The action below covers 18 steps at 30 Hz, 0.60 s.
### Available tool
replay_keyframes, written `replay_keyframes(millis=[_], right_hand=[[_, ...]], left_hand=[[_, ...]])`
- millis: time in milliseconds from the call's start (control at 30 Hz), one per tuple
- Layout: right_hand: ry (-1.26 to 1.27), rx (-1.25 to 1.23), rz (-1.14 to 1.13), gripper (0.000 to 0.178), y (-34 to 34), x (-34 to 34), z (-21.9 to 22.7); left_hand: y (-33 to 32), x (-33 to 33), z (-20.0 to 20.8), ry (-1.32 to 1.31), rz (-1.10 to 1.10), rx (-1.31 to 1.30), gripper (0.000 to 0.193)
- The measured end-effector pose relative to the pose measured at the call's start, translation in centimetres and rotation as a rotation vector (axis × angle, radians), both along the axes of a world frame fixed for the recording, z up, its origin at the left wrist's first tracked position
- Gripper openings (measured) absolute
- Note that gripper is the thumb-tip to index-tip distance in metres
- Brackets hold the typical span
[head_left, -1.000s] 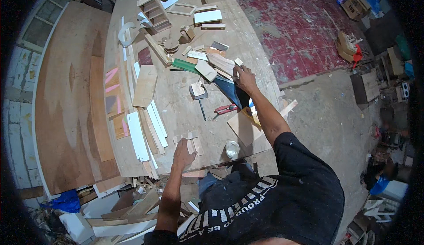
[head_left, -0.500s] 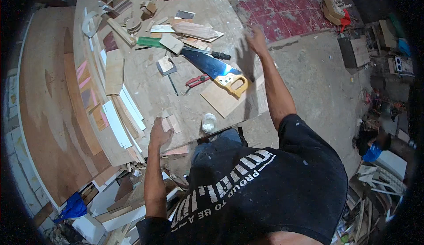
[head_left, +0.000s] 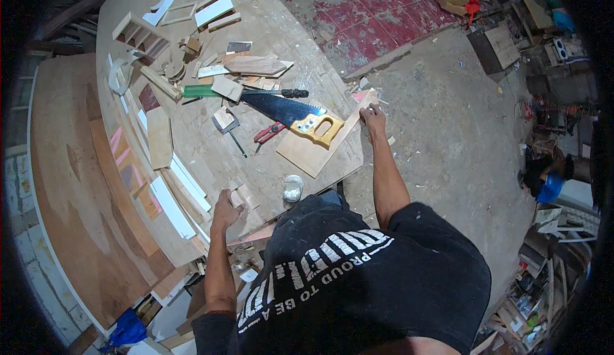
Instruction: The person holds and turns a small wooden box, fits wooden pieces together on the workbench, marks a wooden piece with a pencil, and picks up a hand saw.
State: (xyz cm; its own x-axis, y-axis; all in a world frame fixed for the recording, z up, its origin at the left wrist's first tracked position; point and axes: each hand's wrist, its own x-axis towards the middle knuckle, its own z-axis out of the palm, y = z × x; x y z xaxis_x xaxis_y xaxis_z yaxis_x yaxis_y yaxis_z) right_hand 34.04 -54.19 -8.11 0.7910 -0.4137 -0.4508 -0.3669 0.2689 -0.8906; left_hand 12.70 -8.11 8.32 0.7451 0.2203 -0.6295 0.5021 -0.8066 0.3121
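Note:
My left hand rests at the near edge of the worktable, thumb and fingers apart, beside small flat wood pieces. My right hand is at the table's right edge, its fingers closed on the end of a pale wooden strip. Between the hands lies a handsaw with a yellow handle, partly on a square plywood piece. Left of its handle are red-handled pliers or a similar tool. A clear jar with white contents stands near the table's front edge.
A hammer-like tool and a green strip lie among scrap wood on the table. White and wooden strips line its left side. A large brown panel is further left. Clutter and offcuts cover the floor's far right.
My right hand has come down and nearer to me, onto the strip at the table edge. My left hand stays by the small wood pieces. The whole view has shifted a little.

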Motion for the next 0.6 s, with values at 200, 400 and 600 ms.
replay_keyframes(millis=[200,400,600], right_hand=[[0.113,-0.395,0.157,0.032,-3.2,3.4,-5.3],[0.206,-0.487,0.21,0.04,-0.7,5.2,-5.1],[0.08,-0.661,0.205,0.04,-3.4,6.3,-4.0]], left_hand=[[0.4,-0.3,-1.4,0.041,0.0,-0.005,0.08],[1.3,-2.7,-2.6,-0.002,0.061,-0.05,0.09],[1.5,-1.4,-3.8,-0.035,0.045,-0.117,0.09]])
